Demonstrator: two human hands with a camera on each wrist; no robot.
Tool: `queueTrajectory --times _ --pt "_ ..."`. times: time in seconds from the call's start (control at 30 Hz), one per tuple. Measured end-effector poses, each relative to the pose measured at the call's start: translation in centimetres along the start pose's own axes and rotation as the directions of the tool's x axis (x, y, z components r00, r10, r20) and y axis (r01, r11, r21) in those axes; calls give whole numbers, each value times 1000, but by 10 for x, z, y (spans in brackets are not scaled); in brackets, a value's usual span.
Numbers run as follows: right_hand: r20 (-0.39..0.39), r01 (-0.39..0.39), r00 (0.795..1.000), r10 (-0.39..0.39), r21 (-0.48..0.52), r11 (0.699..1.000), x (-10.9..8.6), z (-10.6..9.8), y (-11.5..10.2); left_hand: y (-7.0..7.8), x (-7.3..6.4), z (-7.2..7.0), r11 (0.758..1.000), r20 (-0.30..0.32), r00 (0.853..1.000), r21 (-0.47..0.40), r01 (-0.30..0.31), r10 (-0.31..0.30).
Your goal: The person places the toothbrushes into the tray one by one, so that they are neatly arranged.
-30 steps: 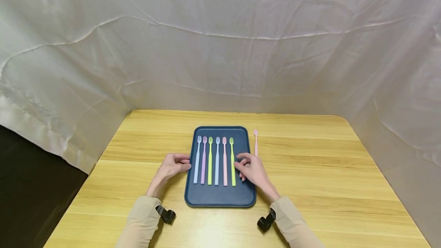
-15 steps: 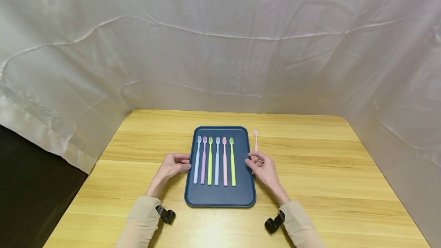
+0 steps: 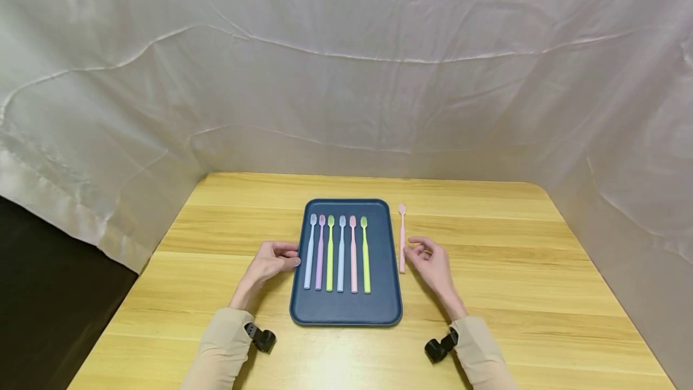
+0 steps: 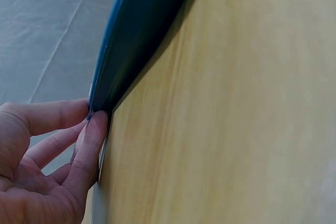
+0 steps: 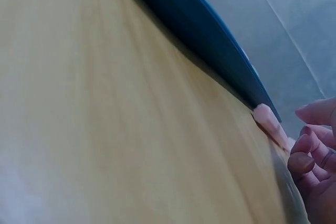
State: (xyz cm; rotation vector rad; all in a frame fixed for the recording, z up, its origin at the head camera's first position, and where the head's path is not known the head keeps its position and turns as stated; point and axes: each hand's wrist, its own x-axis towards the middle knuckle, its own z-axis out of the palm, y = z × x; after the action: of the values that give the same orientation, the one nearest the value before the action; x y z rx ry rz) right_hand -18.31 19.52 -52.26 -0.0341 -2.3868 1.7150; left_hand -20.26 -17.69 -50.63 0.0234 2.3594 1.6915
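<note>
Several toothbrushes lie side by side, heads away, on a dark blue tray (image 3: 346,312): a light blue toothbrush (image 3: 310,257) and a purple toothbrush (image 3: 319,257) at the left, a yellow-green toothbrush (image 3: 366,263) at the right. Along the tray's right side, on the table, rests a pink toothbrush (image 3: 402,245). My left hand (image 3: 271,260) holds the tray's left rim between thumb and fingers. Just right of the pink toothbrush is my right hand (image 3: 431,263), fingers loosely bent. In the right wrist view, its fingers (image 5: 300,162) are close to the toothbrush's pink handle end (image 5: 269,119); whether they touch is unclear.
The wooden table (image 3: 514,294) extends on both sides of the tray. A pale curtain (image 3: 346,107) hangs behind and along the sides. Each wrist wears a small black camera (image 3: 436,350).
My right hand has moved right, from beside the yellow-green toothbrush over the tray to the right of the pink toothbrush, uncovering its handle. My left hand and the tray have stayed put.
</note>
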Motion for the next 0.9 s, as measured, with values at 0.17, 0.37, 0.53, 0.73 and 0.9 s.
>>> queueTrajectory --times 0.17,0.37,0.53,0.73,0.9 --pt "7 -38 999 38 -19 999 3 -5 3 1 -2 0 1000 -13 1000 1 -5 5" --pt "38 -80 996 81 -37 996 4 -8 4 1 -1 0 1000 -23 1000 -7 3 -3" --pt "53 -82 995 85 -62 995 5 -8 3 0 -1 0 1000 -23 1000 -2 5 -5" --pt "50 -87 994 95 -144 986 7 -7 5 1 -1 1 1000 -22 1000 -11 11 -12" --pt "50 -78 995 88 -176 981 8 -7 6 2 -1 1 1000 -22 1000 -12 8 -8"
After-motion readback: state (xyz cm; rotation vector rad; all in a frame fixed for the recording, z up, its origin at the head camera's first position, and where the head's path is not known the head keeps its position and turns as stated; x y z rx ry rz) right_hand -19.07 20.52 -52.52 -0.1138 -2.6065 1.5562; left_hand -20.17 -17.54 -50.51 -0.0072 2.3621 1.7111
